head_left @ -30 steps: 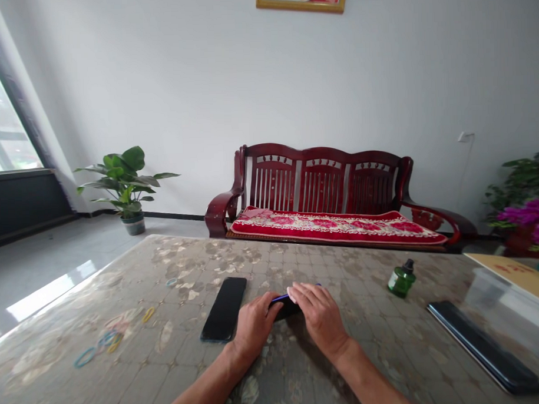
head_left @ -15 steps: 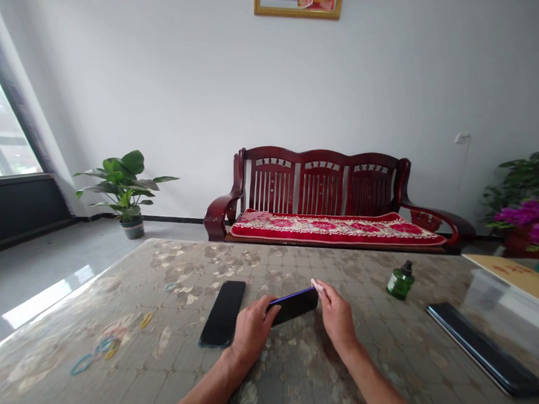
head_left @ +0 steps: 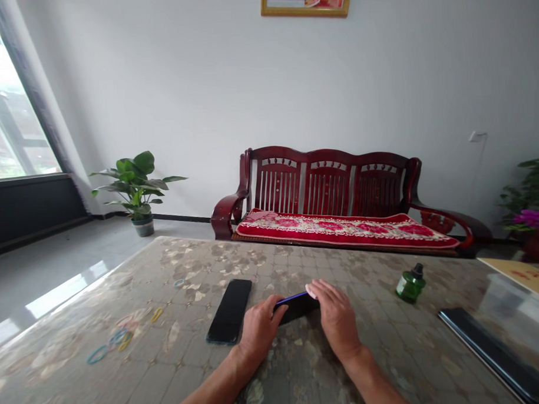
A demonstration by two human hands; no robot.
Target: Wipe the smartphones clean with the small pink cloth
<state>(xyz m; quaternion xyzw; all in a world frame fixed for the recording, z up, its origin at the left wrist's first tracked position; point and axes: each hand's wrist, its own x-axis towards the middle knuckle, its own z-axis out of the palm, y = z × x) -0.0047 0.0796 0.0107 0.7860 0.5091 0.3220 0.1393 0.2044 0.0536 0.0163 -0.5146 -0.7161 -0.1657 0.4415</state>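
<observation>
A dark phone with a blue-purple edge (head_left: 298, 307) is held tilted above the table, its black face toward me. My left hand (head_left: 261, 327) grips its left end, thumb on the face and fingers behind. At the other end my right hand (head_left: 338, 316) curls over the phone's upper right corner. A small whitish wad, like tissue (head_left: 311, 290), shows under its fingertips, pressed to the edge. A second black phone (head_left: 230, 311) lies face up on the table just left of my left hand.
Several coloured rubber bands (head_left: 119, 338) lie at the left on the patterned tablecloth (head_left: 169, 370). On the right stand a green bottle (head_left: 411, 284), a long dark case (head_left: 487, 350) and a clear box (head_left: 514, 305). A wooden bench (head_left: 326, 185) stands beyond the table.
My right hand has gone from pinching the wad at the phone's right corner to lying over that corner, fingers along the top edge. The view has shifted slightly left.
</observation>
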